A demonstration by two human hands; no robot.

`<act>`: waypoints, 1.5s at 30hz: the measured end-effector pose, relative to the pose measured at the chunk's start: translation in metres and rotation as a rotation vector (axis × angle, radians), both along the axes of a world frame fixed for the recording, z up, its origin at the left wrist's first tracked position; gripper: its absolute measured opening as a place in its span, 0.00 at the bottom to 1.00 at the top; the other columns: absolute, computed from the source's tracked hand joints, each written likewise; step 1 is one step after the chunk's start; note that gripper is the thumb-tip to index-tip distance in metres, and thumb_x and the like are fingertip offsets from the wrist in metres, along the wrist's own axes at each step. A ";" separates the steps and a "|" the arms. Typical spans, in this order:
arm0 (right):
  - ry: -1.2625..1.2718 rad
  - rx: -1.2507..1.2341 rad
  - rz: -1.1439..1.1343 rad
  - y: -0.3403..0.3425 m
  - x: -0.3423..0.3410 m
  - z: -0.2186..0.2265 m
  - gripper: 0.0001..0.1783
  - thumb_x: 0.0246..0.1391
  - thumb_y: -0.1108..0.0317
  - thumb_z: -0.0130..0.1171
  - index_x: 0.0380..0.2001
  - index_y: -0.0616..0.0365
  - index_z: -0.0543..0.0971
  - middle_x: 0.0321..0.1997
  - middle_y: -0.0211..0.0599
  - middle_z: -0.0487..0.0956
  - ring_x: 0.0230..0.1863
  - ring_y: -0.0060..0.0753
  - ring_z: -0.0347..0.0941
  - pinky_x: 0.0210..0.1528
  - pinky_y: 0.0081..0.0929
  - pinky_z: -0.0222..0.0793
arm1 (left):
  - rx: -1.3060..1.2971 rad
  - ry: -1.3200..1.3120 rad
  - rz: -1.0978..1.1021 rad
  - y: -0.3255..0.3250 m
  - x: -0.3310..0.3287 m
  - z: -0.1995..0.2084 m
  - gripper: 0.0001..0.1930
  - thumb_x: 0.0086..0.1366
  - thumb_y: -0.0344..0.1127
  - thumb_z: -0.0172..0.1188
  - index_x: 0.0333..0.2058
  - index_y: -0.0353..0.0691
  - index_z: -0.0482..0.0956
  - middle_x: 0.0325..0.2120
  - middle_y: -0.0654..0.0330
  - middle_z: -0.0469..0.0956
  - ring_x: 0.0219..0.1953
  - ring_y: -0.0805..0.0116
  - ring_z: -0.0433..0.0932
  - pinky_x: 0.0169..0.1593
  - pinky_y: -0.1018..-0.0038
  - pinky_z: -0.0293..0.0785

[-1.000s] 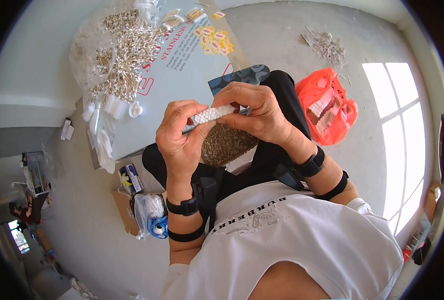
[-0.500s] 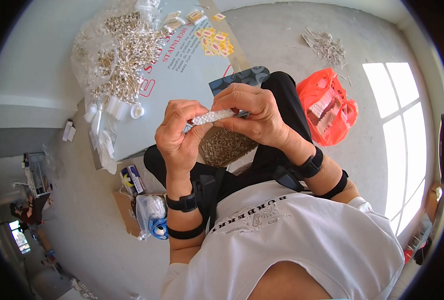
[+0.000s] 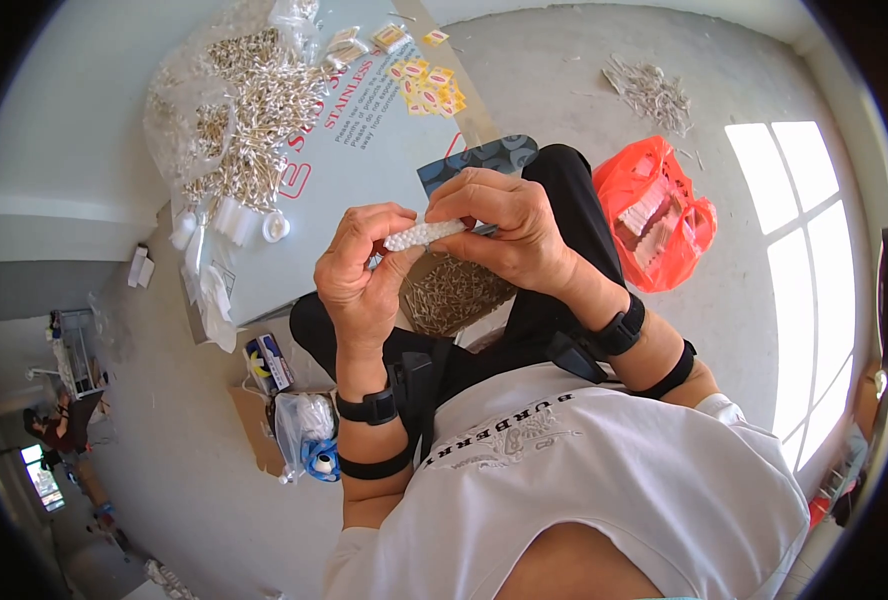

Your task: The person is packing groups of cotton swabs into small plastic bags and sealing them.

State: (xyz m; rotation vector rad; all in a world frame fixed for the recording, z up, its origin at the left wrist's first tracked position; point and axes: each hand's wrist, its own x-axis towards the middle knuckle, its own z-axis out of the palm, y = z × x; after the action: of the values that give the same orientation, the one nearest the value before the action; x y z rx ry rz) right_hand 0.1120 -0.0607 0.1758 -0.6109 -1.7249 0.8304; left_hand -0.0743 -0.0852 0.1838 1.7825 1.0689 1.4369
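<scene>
Between my two hands is a bundle of cotton swabs [image 3: 422, 236], its packed white tips facing up toward me. My left hand [image 3: 356, 262] pinches the bundle's left end between thumb and fingers. At the other end, my right hand [image 3: 509, 222] grips it the same way, fingers curled over the far side. The sticks below the tips are hidden by the hands. Beneath the bundle, an open cardboard box [image 3: 484, 322] with many loose cotton swabs sits between my legs.
A large heap of cotton swabs [image 3: 254, 100] spills from a clear bag on the table [image 3: 334, 190]. Yellow-and-white labels [image 3: 429, 90] lie near its far edge. A red plastic bag [image 3: 699, 225] stands on the floor at right, loose swabs [image 3: 649, 92] beyond it. A carton [image 3: 254, 425] is at left.
My left hand has shifted very slightly and the view has moved a little. Both hands keep hold of the cotton swab bundle.
</scene>
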 end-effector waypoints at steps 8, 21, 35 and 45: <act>-0.010 -0.051 -0.014 -0.003 0.001 0.002 0.14 0.41 0.78 0.70 0.35 0.61 0.81 0.37 0.36 0.80 0.33 0.27 0.76 0.34 0.21 0.71 | -0.065 -0.073 -0.013 -0.002 0.002 0.002 0.12 0.52 0.22 0.69 0.37 0.35 0.80 0.34 0.58 0.80 0.36 0.70 0.78 0.41 0.76 0.75; -0.018 -0.094 0.007 -0.003 -0.001 -0.001 0.16 0.41 0.78 0.69 0.37 0.59 0.81 0.37 0.32 0.80 0.31 0.23 0.72 0.34 0.20 0.68 | -0.099 -0.017 0.000 -0.004 0.000 -0.005 0.12 0.55 0.22 0.67 0.39 0.34 0.79 0.34 0.60 0.80 0.35 0.74 0.77 0.39 0.79 0.74; -0.166 0.034 -0.080 0.009 -0.002 -0.030 0.19 0.41 0.74 0.72 0.40 0.56 0.81 0.37 0.29 0.79 0.36 0.21 0.71 0.38 0.22 0.66 | 0.060 0.232 0.071 0.002 -0.001 0.002 0.13 0.57 0.24 0.68 0.41 0.31 0.78 0.39 0.61 0.78 0.37 0.76 0.76 0.41 0.81 0.74; 0.625 -0.780 0.197 0.000 -0.012 -0.035 0.17 0.46 0.72 0.72 0.41 0.61 0.81 0.48 0.28 0.78 0.40 0.19 0.72 0.37 0.21 0.68 | -0.406 -0.779 -0.075 -0.003 0.008 -0.029 0.11 0.63 0.26 0.61 0.43 0.35 0.73 0.39 0.56 0.78 0.39 0.67 0.80 0.40 0.71 0.81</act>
State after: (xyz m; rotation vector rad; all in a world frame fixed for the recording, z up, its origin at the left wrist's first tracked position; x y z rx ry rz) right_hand 0.1001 -0.0611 0.1411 -0.5938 -0.8645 1.6578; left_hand -0.0662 -0.0877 0.1552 0.8396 0.7784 1.5294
